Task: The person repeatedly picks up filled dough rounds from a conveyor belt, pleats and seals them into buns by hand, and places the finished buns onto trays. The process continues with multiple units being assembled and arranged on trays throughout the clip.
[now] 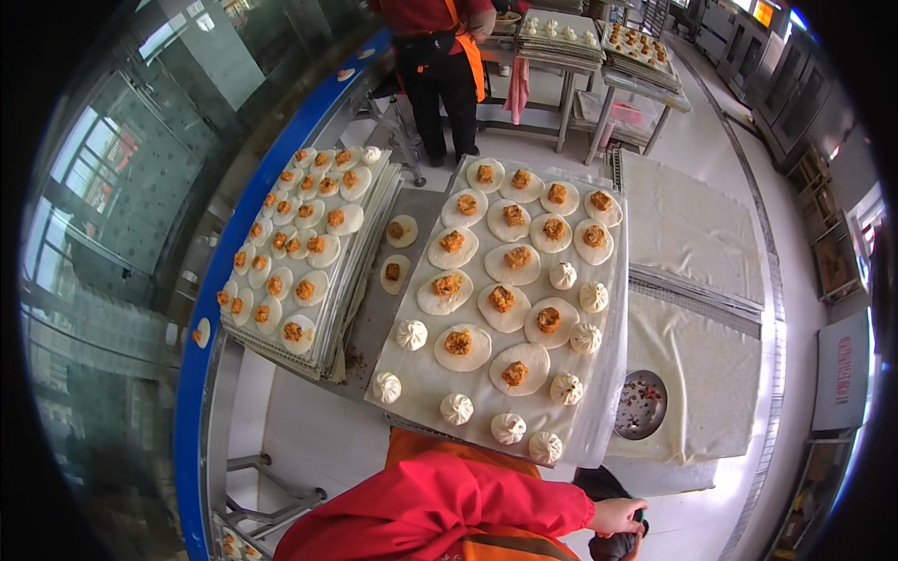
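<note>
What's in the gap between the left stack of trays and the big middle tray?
In the head view: two dough rounds topped with orange filling, plus small dark crumbs, on the grey metal table.

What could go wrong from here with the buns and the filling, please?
The red sleeve is close to the near edge of the lined tray, so it might brush the pleated bun at that edge. The orange filling sits uncovered on open dough rounds; a jolt could shift it. The metal bowl rests on a cloth, so a tug on that might spill it.
</note>
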Demonstrator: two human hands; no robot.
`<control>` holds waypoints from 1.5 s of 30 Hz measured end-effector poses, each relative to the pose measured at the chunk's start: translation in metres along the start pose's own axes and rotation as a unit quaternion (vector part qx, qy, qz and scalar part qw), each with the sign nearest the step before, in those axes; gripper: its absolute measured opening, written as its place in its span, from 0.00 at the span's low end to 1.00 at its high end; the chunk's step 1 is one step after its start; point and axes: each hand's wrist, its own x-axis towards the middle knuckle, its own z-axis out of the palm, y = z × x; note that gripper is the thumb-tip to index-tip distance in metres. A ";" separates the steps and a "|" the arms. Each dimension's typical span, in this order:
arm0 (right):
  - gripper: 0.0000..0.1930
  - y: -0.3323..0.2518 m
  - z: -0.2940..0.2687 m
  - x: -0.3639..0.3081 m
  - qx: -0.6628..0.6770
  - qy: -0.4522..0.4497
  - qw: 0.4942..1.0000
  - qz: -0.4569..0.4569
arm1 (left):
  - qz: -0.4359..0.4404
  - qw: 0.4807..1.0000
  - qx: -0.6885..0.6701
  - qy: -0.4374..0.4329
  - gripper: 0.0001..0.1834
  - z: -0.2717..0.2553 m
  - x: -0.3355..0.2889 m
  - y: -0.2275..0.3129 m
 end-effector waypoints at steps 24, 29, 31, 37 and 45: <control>0.07 0.458 -0.002 0.064 0.210 0.419 0.873 0.137 | -0.052 0.883 0.251 0.392 0.21 -0.228 -0.389 0.199; 0.07 0.425 0.030 0.086 0.172 0.390 0.893 0.142 | -0.066 0.802 0.478 0.352 0.19 -0.253 -0.330 0.197; 0.08 0.407 0.031 0.086 0.159 0.387 0.897 0.142 | -0.054 0.802 0.497 0.328 0.20 -0.250 -0.308 0.197; 0.10 0.389 0.014 0.085 0.109 0.363 0.916 0.133 | 0.002 0.674 0.688 0.268 0.32 -0.231 -0.251 0.176; 0.14 0.358 -0.030 0.130 0.005 0.302 0.947 0.106 | -0.106 0.701 0.649 0.278 0.35 -0.240 -0.239 0.161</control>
